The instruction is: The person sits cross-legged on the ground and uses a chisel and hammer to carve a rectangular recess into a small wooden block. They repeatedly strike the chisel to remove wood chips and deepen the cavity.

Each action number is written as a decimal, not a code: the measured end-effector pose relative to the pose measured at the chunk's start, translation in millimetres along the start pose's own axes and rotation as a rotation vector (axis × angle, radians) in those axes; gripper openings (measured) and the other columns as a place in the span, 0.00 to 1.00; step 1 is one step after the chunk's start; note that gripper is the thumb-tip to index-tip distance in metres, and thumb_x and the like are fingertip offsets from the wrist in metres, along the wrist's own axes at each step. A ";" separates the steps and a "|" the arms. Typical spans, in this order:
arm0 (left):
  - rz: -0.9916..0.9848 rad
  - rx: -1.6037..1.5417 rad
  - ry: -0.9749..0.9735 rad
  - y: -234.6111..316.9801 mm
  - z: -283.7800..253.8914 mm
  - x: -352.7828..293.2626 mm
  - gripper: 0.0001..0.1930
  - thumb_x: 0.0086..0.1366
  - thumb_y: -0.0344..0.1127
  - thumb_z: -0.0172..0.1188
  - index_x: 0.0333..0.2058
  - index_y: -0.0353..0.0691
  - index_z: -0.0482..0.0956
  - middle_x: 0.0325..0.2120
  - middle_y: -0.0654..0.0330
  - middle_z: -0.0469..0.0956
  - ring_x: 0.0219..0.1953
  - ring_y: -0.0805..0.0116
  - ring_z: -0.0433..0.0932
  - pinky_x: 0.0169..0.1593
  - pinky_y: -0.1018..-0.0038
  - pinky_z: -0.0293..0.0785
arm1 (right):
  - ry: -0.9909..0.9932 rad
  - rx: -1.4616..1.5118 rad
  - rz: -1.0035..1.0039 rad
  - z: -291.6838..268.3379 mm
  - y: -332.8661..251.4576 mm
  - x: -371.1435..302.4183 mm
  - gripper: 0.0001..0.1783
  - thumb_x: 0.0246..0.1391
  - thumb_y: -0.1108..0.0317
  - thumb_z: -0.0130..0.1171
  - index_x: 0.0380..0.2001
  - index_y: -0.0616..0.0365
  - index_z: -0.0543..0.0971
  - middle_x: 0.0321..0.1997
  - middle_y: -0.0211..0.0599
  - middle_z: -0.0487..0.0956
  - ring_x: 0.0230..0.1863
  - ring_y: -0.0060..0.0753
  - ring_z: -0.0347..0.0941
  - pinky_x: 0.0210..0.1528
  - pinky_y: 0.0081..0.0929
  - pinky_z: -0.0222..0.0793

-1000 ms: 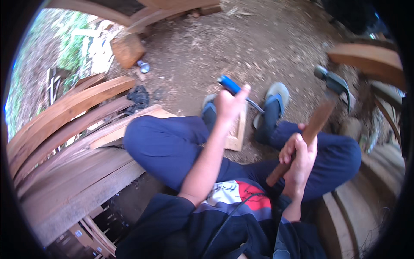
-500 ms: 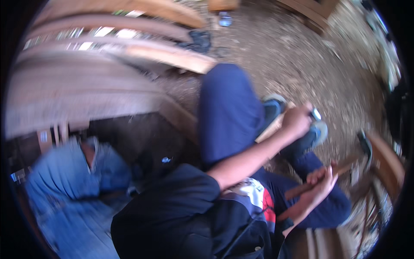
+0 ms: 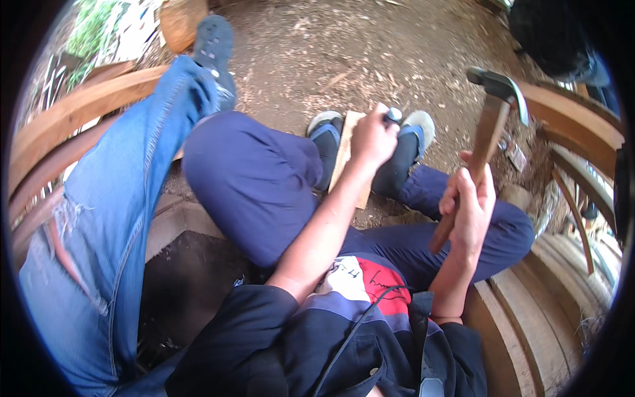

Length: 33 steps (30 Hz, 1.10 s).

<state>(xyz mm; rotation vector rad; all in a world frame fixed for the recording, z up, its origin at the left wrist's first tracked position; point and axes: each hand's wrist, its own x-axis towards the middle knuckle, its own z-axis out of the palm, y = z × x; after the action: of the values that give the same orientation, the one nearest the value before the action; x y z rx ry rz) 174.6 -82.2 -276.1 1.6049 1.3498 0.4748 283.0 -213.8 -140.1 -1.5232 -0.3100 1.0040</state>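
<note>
My left hand (image 3: 374,135) is closed around a dark tool with a pale round end (image 3: 393,116). Its lower part is hidden, so I cannot tell its kind. Below that fist a narrow light wooden board (image 3: 363,196) lies between my two feet, partly covered by the hand and forearm. My right hand (image 3: 471,202) grips the wooden handle of a claw hammer (image 3: 489,135) above my right thigh. The dark metal head points up and away, apart from the board and the other tool.
My sandals (image 3: 418,129) flank the board on dirt strewn with wood chips. Another person's leg in torn jeans (image 3: 126,192) is close on my left. Wooden slats (image 3: 522,317) lie at my right, a curved wooden rail (image 3: 572,122) beyond. A dark-clothed person (image 3: 549,36) is at far right.
The view has swung round, and the neighbour's leg now shows along the left. The hammer is more upright, its head higher in view. My left hand keeps its hold over the board.
</note>
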 end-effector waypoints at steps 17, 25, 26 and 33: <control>-0.015 0.124 -0.010 -58.2 -17.9 29.3 0.16 0.54 0.31 0.71 0.38 0.37 0.76 0.33 0.60 0.82 0.37 0.70 0.81 0.45 0.71 0.76 | -0.108 0.273 0.301 -18.6 25.8 9.7 0.16 0.62 0.62 0.54 0.49 0.57 0.68 0.22 0.26 0.68 0.16 0.14 0.61 0.17 0.17 0.60; 0.017 0.120 -0.036 -58.7 -22.0 19.9 0.14 0.55 0.34 0.71 0.37 0.39 0.76 0.32 0.62 0.81 0.38 0.72 0.80 0.45 0.72 0.75 | -0.080 0.213 0.284 -13.6 30.2 7.8 0.16 0.62 0.62 0.54 0.49 0.57 0.68 0.22 0.26 0.68 0.16 0.13 0.61 0.17 0.17 0.60; 0.023 0.128 -0.089 -56.5 -23.6 19.4 0.14 0.55 0.34 0.71 0.37 0.39 0.76 0.32 0.62 0.81 0.38 0.72 0.80 0.45 0.72 0.75 | -0.082 0.207 0.282 -13.2 31.4 8.0 0.16 0.62 0.62 0.54 0.49 0.57 0.68 0.22 0.26 0.68 0.16 0.13 0.61 0.17 0.17 0.60; 0.101 0.192 -0.323 -44.5 -28.7 21.3 0.13 0.56 0.38 0.69 0.37 0.43 0.76 0.32 0.62 0.81 0.37 0.71 0.80 0.44 0.71 0.75 | -0.103 0.109 0.290 -5.3 37.1 7.2 0.15 0.62 0.61 0.54 0.48 0.56 0.69 0.22 0.26 0.69 0.15 0.13 0.61 0.18 0.17 0.60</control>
<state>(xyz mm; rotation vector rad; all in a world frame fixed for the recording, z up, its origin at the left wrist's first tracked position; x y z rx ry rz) 134.8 -53.7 -305.7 1.8236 1.0989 0.1381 278.2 -221.2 -177.2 -1.4456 -0.1046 1.3097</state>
